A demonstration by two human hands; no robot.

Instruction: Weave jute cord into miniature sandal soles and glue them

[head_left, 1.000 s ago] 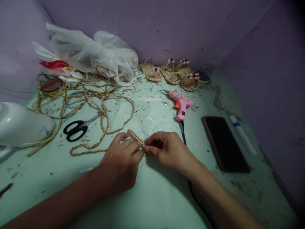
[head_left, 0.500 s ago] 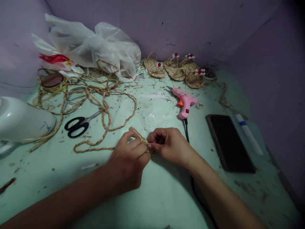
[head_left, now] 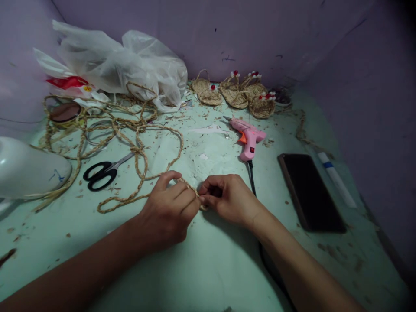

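Note:
My left hand [head_left: 167, 212] and my right hand [head_left: 227, 197] meet at the middle of the pale green table [head_left: 201, 268]. Both pinch a small coiled piece of braided straw rope [head_left: 191, 189], mostly hidden under my fingers. The long braided rope [head_left: 130, 143] runs from that piece in loops to the left and back. Both hands are closed on the piece, fingertips almost touching.
Black scissors [head_left: 100, 171] lie left of the hands. A pink glue gun [head_left: 248, 136] lies behind, its cord running toward me. A dark phone [head_left: 310, 190] and a white pen [head_left: 336, 177] are on the right. Small woven sandals [head_left: 234, 93], a plastic bag [head_left: 120, 65] and a white appliance [head_left: 29, 167] stand around.
My left fingers have closed further over the straw piece, covering more of it. The hands stay together at the same spot; the view shifted slightly.

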